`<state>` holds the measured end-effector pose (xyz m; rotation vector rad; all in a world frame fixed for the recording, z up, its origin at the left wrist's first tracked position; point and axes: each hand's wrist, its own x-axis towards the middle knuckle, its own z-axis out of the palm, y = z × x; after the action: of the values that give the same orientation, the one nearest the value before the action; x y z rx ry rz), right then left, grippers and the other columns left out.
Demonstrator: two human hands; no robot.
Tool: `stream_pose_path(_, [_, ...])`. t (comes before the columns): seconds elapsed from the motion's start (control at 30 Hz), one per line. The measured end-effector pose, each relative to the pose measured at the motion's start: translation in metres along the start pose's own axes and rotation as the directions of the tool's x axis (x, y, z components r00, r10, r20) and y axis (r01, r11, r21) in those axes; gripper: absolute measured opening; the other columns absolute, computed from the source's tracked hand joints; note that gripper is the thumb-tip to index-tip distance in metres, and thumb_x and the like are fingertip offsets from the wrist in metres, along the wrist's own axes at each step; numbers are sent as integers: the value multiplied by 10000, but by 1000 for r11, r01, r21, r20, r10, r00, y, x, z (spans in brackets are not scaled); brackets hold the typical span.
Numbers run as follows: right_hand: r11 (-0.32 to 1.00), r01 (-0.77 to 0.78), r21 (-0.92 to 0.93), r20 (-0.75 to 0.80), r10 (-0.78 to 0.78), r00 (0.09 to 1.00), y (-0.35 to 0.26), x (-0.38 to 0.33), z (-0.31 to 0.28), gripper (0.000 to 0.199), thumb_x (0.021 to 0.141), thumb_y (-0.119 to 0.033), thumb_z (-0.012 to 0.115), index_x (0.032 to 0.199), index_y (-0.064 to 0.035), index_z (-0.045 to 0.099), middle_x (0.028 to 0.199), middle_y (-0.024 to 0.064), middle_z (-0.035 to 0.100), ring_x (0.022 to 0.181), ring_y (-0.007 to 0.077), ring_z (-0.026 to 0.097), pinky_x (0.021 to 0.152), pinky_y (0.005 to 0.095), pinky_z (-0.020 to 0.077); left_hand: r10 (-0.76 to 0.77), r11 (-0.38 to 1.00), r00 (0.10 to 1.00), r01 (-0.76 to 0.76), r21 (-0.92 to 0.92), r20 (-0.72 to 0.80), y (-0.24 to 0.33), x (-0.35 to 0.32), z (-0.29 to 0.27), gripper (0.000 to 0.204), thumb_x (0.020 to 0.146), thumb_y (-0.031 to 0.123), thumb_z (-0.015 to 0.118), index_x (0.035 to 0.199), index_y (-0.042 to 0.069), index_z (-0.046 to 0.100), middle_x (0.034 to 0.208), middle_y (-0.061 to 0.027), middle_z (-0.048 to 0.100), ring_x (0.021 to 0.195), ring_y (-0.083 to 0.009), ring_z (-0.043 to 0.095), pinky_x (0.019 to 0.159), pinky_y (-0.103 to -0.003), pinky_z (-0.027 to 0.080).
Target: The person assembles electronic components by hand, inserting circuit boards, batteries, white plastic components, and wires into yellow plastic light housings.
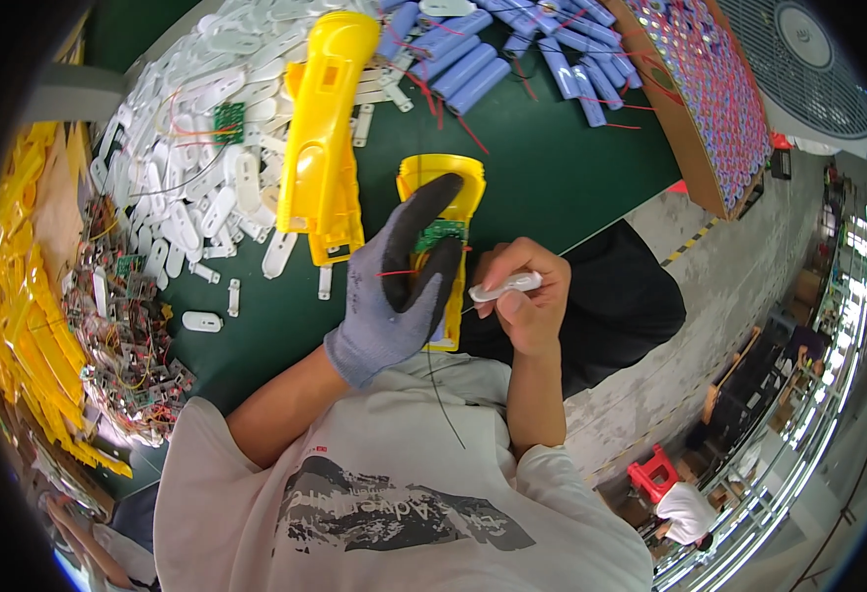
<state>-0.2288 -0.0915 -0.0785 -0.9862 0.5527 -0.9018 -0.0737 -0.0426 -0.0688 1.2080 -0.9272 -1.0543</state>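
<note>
Head view: workbench from above
Left hand (399, 296): gloved, wrapped around yellow housing half (450, 202) with green circuit board (440, 234) inside
Right hand (524, 296): bare, pinching white plastic piece (504, 287) beside it
Green table (552, 168): second yellow housing (323, 148), blue battery cells (473, 69)

yellow casing (450, 187); grey-black glove (394, 296); green table (552, 168); blue cells (473, 69)

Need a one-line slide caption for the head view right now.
Gloved left hand grips an open yellow housing with green circuit board; bare right hand holds a white strip.
</note>
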Motion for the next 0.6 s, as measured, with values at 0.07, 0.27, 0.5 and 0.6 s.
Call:
stream_pose_path(0.07, [997, -23, -80, -22, 22, 1000, -1, 0, 0, 158, 770, -57, 745, 813, 26, 618, 727, 46, 616, 581, 72, 545, 524, 195, 413, 3, 1000, 1000, -3, 3, 2, 1, -1, 0, 479, 842, -33, 526, 1315, -44, 451, 1214, -180, 567, 1068, -212, 584, 915, -311, 450])
stream_pose_path(0.27, [966, -128, -223, -50, 120, 992, -12, 10, 11, 102, 809, -7, 697, 789, 17, 600, 711, 17, 581, 610, 34, 489, 528, 187, 365, -24, 998, 999, 23, 57, 21, 8, -1, -2, 407, 857, -32, 550, 1260, -44, 496, 1172, -162, 582, 992, -178, 601, 855, -290, 483])
stream_pose_path(0.5, [982, -101, -161, -172, 73, 982, -4, 10, 25, 304, 788, 33, 686, 1052, 5, 537, 782, 22, 556, 681, 59, 495, 631, 194, 396, -29, 996, 1000, 29, 79, -8, 10, -2, -2, 341, 859, -28, 549, 1199, -52, 525, 1113, -163, 598, 943, -173, 616, 822, -289, 494])
stream_pose_path(0.6, [942, 26, -333, -85, -58, 995, 4, 6, 23, 490, 753, 55, 704, 1200, 28, 503, 890, 55, 564, 798, 100, 542, 696, 223, 437, -13, 997, 999, 16, 77, -32, 6, -3, -2, 318, 857, -16, 554, 1174, -44, 537, 1065, -159, 615, 934, -175, 620, 813, -289, 492])
